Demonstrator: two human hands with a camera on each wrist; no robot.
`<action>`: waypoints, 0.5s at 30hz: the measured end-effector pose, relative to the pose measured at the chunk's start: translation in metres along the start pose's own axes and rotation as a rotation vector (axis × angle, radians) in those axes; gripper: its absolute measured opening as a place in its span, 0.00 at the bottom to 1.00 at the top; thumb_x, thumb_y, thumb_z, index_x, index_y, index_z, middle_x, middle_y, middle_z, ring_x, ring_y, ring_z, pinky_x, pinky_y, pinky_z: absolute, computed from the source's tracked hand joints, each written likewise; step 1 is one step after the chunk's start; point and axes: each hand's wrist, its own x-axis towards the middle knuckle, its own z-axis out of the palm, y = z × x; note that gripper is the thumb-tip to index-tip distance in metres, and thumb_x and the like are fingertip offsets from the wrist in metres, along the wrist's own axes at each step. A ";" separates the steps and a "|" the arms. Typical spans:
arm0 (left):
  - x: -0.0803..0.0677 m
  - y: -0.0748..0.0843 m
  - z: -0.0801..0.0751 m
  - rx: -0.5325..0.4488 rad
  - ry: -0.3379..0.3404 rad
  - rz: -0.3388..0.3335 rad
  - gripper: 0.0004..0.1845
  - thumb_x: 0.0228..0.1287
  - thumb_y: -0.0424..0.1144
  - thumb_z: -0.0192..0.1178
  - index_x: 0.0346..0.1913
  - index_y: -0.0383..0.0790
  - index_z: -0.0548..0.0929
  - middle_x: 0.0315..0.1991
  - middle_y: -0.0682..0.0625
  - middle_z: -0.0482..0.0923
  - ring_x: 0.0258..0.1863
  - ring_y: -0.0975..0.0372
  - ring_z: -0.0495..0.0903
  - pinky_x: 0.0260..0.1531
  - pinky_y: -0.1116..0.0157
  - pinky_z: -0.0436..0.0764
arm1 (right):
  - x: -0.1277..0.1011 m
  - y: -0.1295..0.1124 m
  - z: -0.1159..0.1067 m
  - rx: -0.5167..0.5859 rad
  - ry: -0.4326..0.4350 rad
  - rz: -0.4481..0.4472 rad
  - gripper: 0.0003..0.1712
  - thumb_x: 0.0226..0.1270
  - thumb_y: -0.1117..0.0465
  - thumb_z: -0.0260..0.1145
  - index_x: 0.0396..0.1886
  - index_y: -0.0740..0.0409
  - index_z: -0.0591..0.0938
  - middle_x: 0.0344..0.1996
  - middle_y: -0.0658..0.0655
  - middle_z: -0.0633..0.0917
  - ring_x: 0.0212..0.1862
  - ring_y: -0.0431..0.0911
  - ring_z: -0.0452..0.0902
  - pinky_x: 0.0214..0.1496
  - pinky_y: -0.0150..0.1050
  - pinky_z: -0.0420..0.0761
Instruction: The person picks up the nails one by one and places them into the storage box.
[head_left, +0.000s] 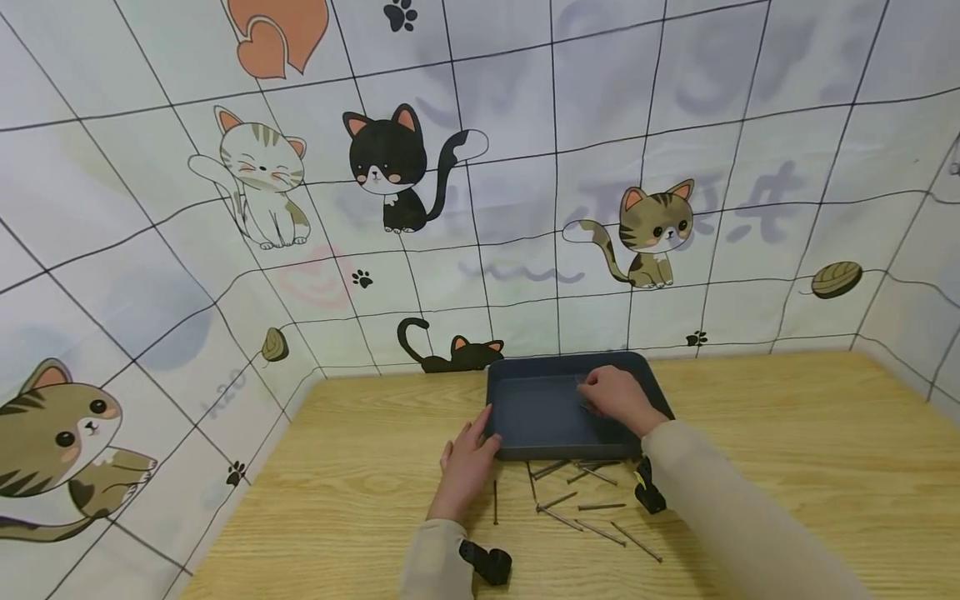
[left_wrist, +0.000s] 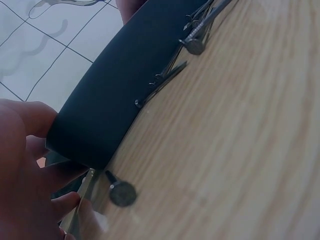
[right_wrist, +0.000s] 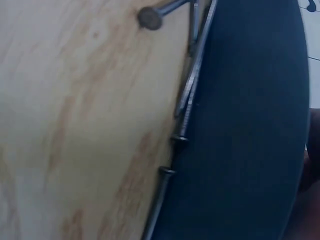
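The left hand (head_left: pixel 467 462) reaches forward from its beige sleeve (head_left: pixel 438 560) and holds the near left corner of the tray (head_left: pixel 525 412) — thumb against the wall, fingers curled at the corner, as the left wrist view shows. The right hand (head_left: pixel 617 398) stretches over the tray's near wall, wrist bent down, fingers curled over the tray floor; whether they hold anything I cannot tell. The tray sits at the far edge of the table (head_left: pixel 787 467). Nails (head_left: pixel 581 500) lie scattered on the table just before the tray — some touch its near wall.
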 end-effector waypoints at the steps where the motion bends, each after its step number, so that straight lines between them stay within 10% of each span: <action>1: 0.000 0.000 0.000 0.002 -0.002 -0.002 0.27 0.64 0.46 0.46 0.67 0.54 0.60 0.62 0.48 0.63 0.66 0.54 0.51 0.59 0.49 0.34 | 0.000 -0.001 0.001 -0.027 -0.003 0.001 0.16 0.64 0.57 0.54 0.23 0.59 0.81 0.13 0.53 0.78 0.16 0.44 0.72 0.26 0.39 0.72; 15: 0.002 0.001 0.001 0.006 -0.008 -0.010 0.27 0.64 0.46 0.46 0.67 0.54 0.60 0.63 0.49 0.63 0.66 0.55 0.51 0.58 0.49 0.34 | -0.005 -0.002 0.014 -0.175 -0.017 -0.042 0.25 0.61 0.55 0.57 0.07 0.49 0.62 0.06 0.47 0.57 0.10 0.40 0.51 0.14 0.33 0.55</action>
